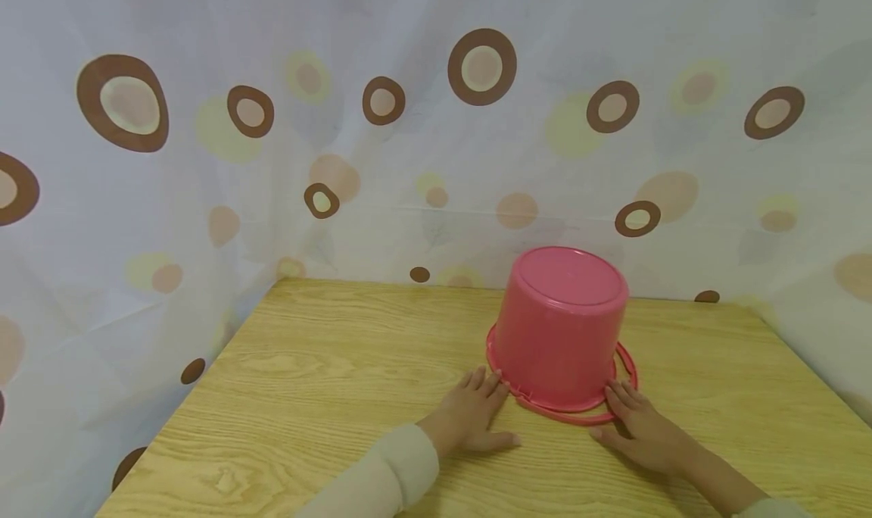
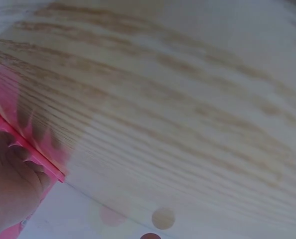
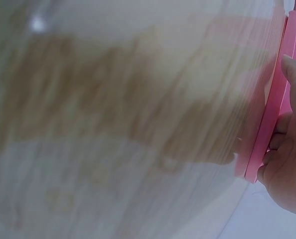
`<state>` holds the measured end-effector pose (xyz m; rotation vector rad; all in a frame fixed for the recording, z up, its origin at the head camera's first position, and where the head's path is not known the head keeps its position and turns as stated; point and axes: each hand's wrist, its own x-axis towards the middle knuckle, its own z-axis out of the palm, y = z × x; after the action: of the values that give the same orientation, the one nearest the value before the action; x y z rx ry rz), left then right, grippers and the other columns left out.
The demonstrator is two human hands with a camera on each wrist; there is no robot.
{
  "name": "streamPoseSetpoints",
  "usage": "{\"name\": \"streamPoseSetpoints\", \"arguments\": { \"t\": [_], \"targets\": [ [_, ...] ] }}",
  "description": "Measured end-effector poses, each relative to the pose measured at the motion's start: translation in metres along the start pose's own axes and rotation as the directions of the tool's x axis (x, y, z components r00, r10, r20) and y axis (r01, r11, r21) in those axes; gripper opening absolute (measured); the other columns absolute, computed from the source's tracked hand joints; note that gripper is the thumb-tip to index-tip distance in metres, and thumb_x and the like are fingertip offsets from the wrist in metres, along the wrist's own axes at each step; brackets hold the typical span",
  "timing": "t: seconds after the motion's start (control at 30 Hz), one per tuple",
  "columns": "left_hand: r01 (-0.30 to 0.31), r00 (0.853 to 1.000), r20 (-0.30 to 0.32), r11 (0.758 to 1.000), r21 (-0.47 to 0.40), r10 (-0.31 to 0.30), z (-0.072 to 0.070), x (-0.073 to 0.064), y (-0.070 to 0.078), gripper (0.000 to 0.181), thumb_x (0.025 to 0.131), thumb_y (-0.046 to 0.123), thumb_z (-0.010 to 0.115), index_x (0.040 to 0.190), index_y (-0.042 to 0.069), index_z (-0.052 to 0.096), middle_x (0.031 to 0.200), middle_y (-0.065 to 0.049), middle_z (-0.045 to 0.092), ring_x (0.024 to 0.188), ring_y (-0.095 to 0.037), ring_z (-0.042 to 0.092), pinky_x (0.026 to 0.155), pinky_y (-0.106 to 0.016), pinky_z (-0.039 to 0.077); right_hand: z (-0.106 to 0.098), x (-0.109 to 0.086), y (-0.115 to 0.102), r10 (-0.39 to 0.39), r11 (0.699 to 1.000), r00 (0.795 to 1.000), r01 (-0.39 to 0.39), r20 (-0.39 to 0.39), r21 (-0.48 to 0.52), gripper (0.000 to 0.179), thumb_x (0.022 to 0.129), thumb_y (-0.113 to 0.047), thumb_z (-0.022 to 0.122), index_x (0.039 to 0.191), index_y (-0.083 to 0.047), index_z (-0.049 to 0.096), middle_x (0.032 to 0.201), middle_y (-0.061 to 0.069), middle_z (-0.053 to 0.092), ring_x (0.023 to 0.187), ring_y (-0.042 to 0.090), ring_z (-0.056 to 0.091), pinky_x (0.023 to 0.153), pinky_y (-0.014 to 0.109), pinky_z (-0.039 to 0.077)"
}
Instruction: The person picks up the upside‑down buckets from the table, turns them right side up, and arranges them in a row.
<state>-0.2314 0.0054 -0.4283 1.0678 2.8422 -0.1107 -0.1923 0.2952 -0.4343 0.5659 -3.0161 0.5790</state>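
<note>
A pink plastic bucket (image 1: 559, 336) stands upside down on the wooden table, its base facing up and its rim on the tabletop. Its pink handle (image 1: 579, 419) lies around the near and right side of the rim. My left hand (image 1: 473, 416) is at the near left of the bucket, fingers extended to the rim and thumb spread on the table. My right hand (image 1: 643, 431) reaches the rim at the near right, fingers straight and lying over the handle. In the wrist views, the left fingers (image 2: 31, 162) and right fingers (image 3: 273, 147) show beside the pink rim.
The wood-grain table (image 1: 327, 366) extends to both sides of the bucket. A pale curtain (image 1: 409, 147) with brown, yellow and peach circles hangs behind the table and along its left and right sides.
</note>
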Motion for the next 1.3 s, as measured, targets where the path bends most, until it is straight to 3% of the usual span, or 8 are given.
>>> {"name": "streamPoseSetpoints", "arguments": {
  "t": [0.27, 0.5, 0.83, 1.07, 1.3],
  "targets": [
    [-0.002, 1.000, 0.006, 1.000, -0.022, 0.002, -0.003, -0.003, -0.001, 0.082, 0.087, 0.068, 0.034, 0.149, 0.016, 0.019, 0.156, -0.004, 0.017, 0.144, -0.027, 0.014, 0.118, -0.035, 0.016, 0.003, 0.002, 0.002, 0.013, 0.999, 1.000, -0.014, 0.019, 0.045, 0.077, 0.088, -0.041, 0.058, 0.134, 0.016, 0.035, 0.144, 0.034, 0.025, 0.132, 0.054, 0.021, 0.100, 0.066, 0.023],
    [-0.001, 1.000, -0.011, 1.000, -0.005, 0.001, -0.006, -0.009, -0.001, 0.082, 0.087, 0.068, 0.035, 0.149, 0.015, 0.020, 0.155, -0.005, 0.020, 0.143, -0.027, 0.018, 0.117, -0.035, 0.018, 0.004, 0.003, -0.001, 0.004, 1.000, 1.000, -0.004, 0.004, 0.021, 0.077, 0.087, -0.041, 0.059, 0.133, 0.017, 0.037, 0.143, 0.034, 0.028, 0.131, 0.054, 0.024, 0.100, 0.066, 0.025],
    [0.027, 1.000, -0.005, 0.999, -0.038, -0.027, -0.005, -0.013, -0.005, 0.082, 0.087, 0.067, 0.038, 0.149, 0.016, 0.021, 0.155, -0.003, 0.020, 0.144, -0.026, 0.018, 0.117, -0.035, 0.019, 0.006, 0.004, -0.006, -0.014, 0.999, 1.000, 0.015, -0.011, 0.049, 0.075, 0.089, -0.040, 0.057, 0.133, 0.016, 0.036, 0.144, 0.034, 0.027, 0.132, 0.053, 0.022, 0.109, 0.057, 0.018],
    [0.027, 1.000, -0.005, 0.999, -0.024, -0.027, -0.001, -0.014, -0.009, 0.082, 0.087, 0.068, 0.036, 0.149, 0.017, 0.021, 0.156, -0.003, 0.019, 0.144, -0.026, 0.017, 0.117, -0.035, 0.019, 0.007, 0.008, -0.009, -0.030, 0.999, 0.999, 0.030, -0.013, 0.021, 0.075, 0.088, -0.040, 0.059, 0.132, 0.017, 0.037, 0.143, 0.035, 0.029, 0.131, 0.053, 0.024, 0.099, 0.065, 0.025],
    [0.018, 1.000, -0.008, 1.000, -0.016, -0.018, 0.002, -0.016, -0.013, 0.082, 0.087, 0.068, 0.034, 0.149, 0.016, 0.020, 0.156, -0.004, 0.019, 0.144, -0.027, 0.016, 0.117, -0.036, 0.018, 0.007, 0.010, -0.013, -0.022, 0.999, 1.000, 0.021, 0.011, 0.025, 0.076, 0.088, -0.042, 0.058, 0.133, 0.016, 0.036, 0.144, 0.034, 0.028, 0.132, 0.053, 0.023, 0.100, 0.065, 0.024]
  ]
}}
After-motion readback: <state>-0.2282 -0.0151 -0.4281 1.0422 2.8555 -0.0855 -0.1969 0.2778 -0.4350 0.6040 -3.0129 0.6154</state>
